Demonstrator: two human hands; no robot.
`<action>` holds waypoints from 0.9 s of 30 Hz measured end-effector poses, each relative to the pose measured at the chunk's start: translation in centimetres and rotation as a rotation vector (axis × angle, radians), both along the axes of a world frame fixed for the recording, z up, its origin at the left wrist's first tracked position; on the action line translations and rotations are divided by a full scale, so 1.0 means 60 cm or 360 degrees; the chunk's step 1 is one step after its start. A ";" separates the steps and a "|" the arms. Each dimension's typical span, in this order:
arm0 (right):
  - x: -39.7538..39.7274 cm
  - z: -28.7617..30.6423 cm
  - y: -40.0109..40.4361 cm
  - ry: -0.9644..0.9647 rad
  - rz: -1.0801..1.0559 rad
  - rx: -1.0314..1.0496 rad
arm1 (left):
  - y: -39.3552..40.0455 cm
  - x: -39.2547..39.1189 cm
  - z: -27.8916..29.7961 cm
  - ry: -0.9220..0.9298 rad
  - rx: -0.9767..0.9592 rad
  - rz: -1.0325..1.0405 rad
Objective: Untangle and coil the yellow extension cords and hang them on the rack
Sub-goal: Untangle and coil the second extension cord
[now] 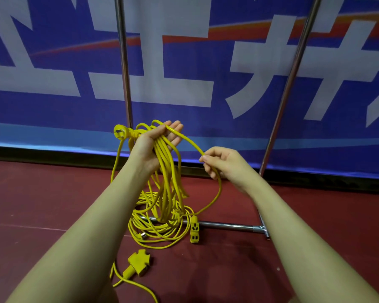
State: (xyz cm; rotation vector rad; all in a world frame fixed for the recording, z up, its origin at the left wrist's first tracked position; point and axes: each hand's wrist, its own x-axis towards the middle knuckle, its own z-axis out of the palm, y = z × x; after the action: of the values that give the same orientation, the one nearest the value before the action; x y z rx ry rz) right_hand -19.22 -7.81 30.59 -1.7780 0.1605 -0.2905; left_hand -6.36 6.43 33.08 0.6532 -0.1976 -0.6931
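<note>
My left hand [155, 142] is raised palm up with several loops of a yellow extension cord [166, 184] draped over it, and the cord's plug [120, 131] sticks out to its left. My right hand [222, 164] pinches the free strand [189, 141] of the same cord just right of the loops. That strand curves down to a yellow socket block [194, 229] hanging near the floor. A second pile of yellow cord [153, 226] lies on the floor under the loops. The metal rack shows two uprights [124, 68] and a base bar [228, 226].
Another yellow multi-way socket [138, 262] with its cable lies on the dark red floor [42, 204] close to me. A blue banner with large white characters [184, 84] stands right behind the rack.
</note>
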 end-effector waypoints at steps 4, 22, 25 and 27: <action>0.006 0.001 0.001 -0.0063 0.0103 -0.0020 | -0.008 -0.008 -0.005 0.0006 -0.0043 0.0061; 0.004 -0.006 -0.004 0.0131 0.0327 0.0287 | -0.012 -0.021 0.006 -0.0033 -0.0287 -0.0026; 0.001 -0.029 -0.013 0.0297 0.0268 0.0132 | -0.014 -0.024 0.007 0.0055 -0.0298 0.0010; 0.001 -0.044 -0.019 0.0332 0.0171 0.0022 | -0.013 -0.020 0.006 0.0066 -0.0288 0.0058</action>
State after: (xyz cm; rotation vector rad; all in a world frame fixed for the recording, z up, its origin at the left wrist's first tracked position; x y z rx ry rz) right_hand -19.13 -8.97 27.98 -1.7941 0.2143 -0.0263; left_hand -7.57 5.67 33.43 0.4679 -0.2073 -0.6449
